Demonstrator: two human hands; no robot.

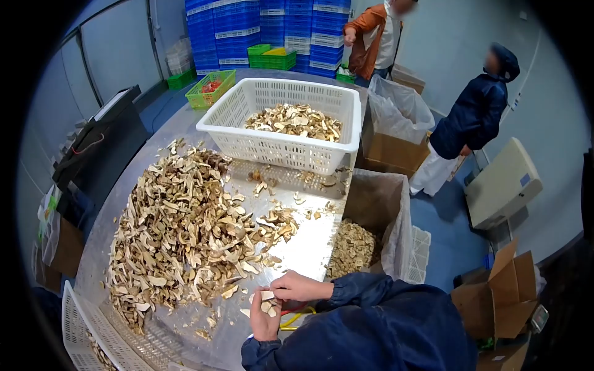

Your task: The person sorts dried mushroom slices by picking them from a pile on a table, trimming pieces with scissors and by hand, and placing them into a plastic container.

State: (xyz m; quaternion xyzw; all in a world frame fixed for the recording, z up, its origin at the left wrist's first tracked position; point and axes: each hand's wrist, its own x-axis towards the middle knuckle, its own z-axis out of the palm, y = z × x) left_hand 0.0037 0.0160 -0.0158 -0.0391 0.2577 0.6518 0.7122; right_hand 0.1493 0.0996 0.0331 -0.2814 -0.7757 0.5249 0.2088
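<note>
At the front edge of the metal table, my left hand [265, 316] is turned palm up with several pale dried slices [268, 303] in its curled fingers. My right hand [297, 287] is beside it, fingers closed in a pinch at the same slices; what exactly it pinches is too small to tell. Just left of my hands spreads a large pile of dried mushroom slices [179, 229]. Farther back, a white perforated basket [278, 148] holds more slices.
Right of the table is a lined box [396, 229] with small pieces inside. Another white basket [93, 321] is at the lower left. A green basket [213, 99] sits at the back. Two people [473, 114] stand beyond the table. Open cardboard boxes [504, 290] are at the right.
</note>
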